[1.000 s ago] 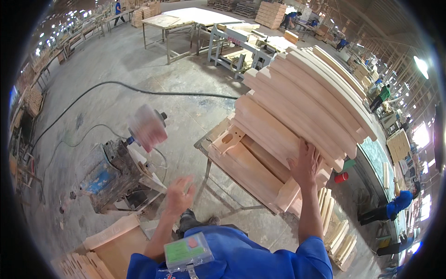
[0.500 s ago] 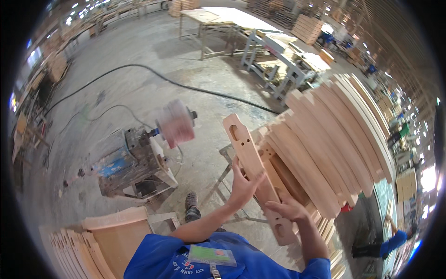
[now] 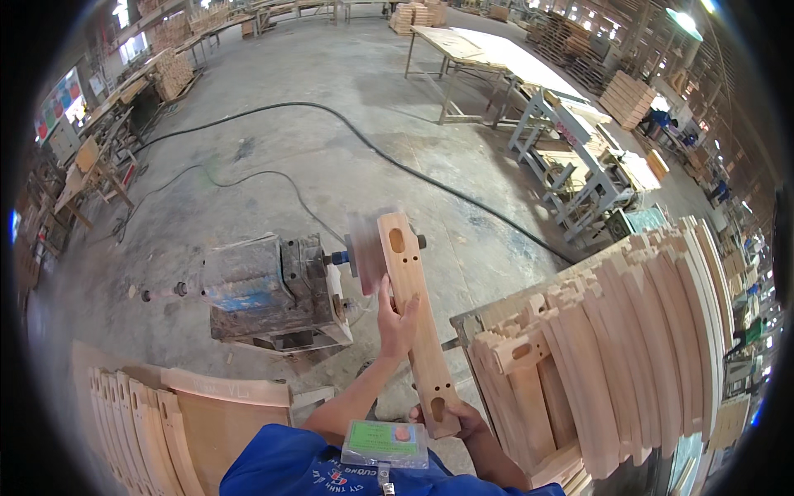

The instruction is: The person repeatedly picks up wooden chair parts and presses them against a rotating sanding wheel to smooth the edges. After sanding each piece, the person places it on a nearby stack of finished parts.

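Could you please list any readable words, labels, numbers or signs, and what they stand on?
Blue fabric shirt: white lettering, red emblem; wording withheld.
Green card in clear plastic holder: print too small.
Tan wooden rail, lower left: faint handwriting, partly unclear.
Grey metal machine frame: reddish marks, too blurred.

12 o'c. was straight ahead. Motor unit [image 3: 265, 281] sat at 11, its drum [image 3: 364, 258] approx. 12; held board [image 3: 423, 335] overlapped drum's R side in view, contact unclear. Board pile [image 3: 616, 355] was at 2, row of boards [image 3: 139, 426] at 9–10. Cable [image 3: 310, 104] crossed floor [image 3: 273, 70] beyond unit, 11 to 1; tables [image 3: 517, 58] farther, 12–1.
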Tool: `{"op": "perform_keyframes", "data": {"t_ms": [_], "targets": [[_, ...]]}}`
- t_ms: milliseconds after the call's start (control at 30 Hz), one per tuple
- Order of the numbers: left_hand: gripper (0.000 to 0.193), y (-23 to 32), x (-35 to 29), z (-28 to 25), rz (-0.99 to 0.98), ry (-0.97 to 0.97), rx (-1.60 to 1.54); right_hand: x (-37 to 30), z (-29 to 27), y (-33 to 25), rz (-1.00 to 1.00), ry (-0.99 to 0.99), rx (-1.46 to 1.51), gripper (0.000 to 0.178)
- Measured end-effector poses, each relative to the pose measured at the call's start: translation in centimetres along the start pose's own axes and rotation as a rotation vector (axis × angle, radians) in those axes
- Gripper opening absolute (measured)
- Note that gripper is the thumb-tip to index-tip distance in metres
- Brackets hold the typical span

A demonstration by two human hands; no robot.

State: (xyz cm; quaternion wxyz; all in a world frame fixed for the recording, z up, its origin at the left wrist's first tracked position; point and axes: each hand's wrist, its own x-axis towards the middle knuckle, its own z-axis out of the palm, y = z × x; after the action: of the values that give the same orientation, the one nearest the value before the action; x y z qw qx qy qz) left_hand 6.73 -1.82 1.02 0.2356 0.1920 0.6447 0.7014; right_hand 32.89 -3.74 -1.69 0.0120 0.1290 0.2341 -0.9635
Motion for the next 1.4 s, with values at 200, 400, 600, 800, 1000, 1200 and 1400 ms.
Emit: {"op": "perform_keyframes", "data": {"t_ms": [200, 400, 600, 800, 1000, 1200, 1400], "targets": [[0.089, -0.7, 4.6, -2.5, 0.221, 0.095, 0.235, 6.8, -1.4, -2.6, 0.016, -0.197, 0.373, 0.077], [0.071, 2.1, 9.6, -1.9, 0.554, -0.214, 1.129, 17.0, -1.6, -8.1, -0.047, -0.174, 0.432, 0.061], [0.072, -0.7, 12.9, -2.3, 0.651, -0.447, 1.208, 19.2, -0.8, -8.7, -0.041, -0.108, 0.425, 0.061], [0.07, -1.8, -1.3, -4.2, 0.672, -0.578, 0.948, 4.3, -1.0, 2.9, 0.006, -0.064, 0.411, 0.065], [0.058, 1.0, 6.1, -2.6, 0.773, -0.432, 1.063, 11.6, -1.8, -6.6, -0.278, 0.326, -1.156, 0.08], [0.065, 0.0, 11.0, -5.6, 0.777, -0.355, 1.175, 18.5, 4.3, -9.1, -0.194, 0.79, -2.163, 0.096], [0.065, -3.0, -3.4, -6.2, 0.715, -0.568, 0.884, 6.3, 2.7, 2.8, -0.144, 0.704, -2.298, 0.101]]}}
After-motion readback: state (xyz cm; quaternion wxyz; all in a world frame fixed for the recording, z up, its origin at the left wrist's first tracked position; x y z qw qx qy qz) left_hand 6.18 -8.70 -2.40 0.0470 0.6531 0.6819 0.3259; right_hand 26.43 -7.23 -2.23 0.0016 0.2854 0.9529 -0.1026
